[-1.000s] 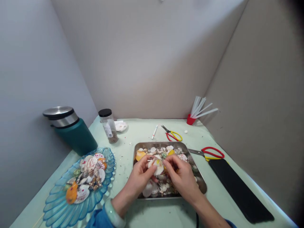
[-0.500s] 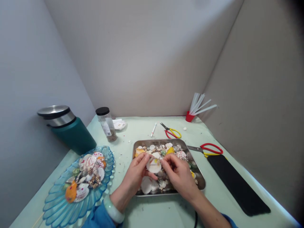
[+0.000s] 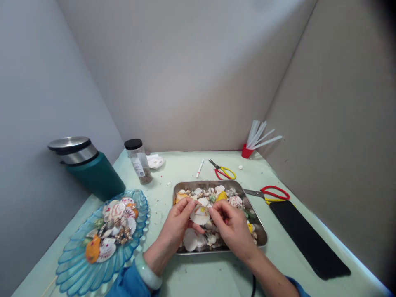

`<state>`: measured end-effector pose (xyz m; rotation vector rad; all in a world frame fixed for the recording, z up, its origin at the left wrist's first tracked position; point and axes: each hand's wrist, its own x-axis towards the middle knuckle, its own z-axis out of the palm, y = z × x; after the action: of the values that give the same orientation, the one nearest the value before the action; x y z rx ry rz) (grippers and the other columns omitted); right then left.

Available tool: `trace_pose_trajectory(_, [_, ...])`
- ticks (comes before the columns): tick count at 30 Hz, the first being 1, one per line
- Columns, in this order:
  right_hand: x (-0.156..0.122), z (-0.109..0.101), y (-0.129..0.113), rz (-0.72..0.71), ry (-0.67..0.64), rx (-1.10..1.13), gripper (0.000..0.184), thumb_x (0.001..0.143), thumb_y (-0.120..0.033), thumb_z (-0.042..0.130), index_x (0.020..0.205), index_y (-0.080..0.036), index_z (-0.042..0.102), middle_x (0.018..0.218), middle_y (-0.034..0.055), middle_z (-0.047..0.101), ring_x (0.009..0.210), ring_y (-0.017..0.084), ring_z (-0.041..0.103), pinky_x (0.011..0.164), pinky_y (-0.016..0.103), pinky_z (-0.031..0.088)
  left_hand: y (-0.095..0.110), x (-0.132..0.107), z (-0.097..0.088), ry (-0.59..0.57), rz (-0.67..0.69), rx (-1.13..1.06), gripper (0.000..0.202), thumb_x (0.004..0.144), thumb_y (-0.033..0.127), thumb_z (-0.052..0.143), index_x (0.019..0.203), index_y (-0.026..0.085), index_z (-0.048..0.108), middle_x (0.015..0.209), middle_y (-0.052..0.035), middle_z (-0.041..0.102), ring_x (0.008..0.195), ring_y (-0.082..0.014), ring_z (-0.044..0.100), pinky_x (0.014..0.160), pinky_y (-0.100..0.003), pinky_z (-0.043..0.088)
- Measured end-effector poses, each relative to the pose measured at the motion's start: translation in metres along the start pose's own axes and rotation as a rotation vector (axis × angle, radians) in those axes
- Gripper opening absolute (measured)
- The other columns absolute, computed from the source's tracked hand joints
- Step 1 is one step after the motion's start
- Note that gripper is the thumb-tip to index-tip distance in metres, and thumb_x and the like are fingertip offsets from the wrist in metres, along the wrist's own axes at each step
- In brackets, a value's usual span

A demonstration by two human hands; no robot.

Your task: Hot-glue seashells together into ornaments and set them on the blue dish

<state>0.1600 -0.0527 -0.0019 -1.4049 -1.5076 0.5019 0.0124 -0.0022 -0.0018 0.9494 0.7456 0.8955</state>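
While the left hand (image 3: pixel 176 225) narrows its thumb and finger on the upper left edge of a white shell (image 3: pixel 199 218) marked with yellow, the right hand (image 3: pixel 233 227) brings its fingertips close together at the shell's right edge; whether these grip the shell or something thin beside it, I cannot tell. A pale bracelet (image 3: pixel 148 272) circles the left wrist. The white shell is above a metal tray (image 3: pixel 262 239), which is filled with loose shells, white, spotted and yellow. Just right of the tray, large scissors (image 3: pixel 263 196) with red and yellow handles lie beside a long black object (image 3: pixel 309 239). On the far side of the tray are small scissors (image 3: pixel 218 167) and, left of them, a slim white stick (image 3: pixel 200 168). To the left, a blue fluted dish (image 3: pixel 72 266) bears a heap of shells (image 3: pixel 114 227), with a teal bottle (image 3: pixel 95 175) tilted behind it. A black-lidded jar (image 3: pixel 138 161) and crumpled white paper (image 3: pixel 156 161) occupy the far left of the green tabletop (image 3: pixel 198 276). At the far right, a red cup (image 3: pixel 246 152) holds translucent sticks (image 3: pixel 259 136) that fan outward.
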Motion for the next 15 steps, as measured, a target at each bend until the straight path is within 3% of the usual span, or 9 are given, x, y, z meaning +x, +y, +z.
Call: trace_pose_trajectory(15, [-0.0039,0.0001,0.0001,-0.083,0.033,-0.057,0.019,0.089,-0.027,0.049,0.072,-0.019,0.052,0.060,-0.0030,0.050,0.052,0.010,0.044,0.050,0.022,0.035,0.0030,-0.0025,-0.0037,-0.044,0.017,0.045,0.032,0.076,0.047,0.063,0.081,0.016,0.060,0.077,0.0007,0.059,0.050,-0.0091,0.058,0.048,-0.023,0.051])
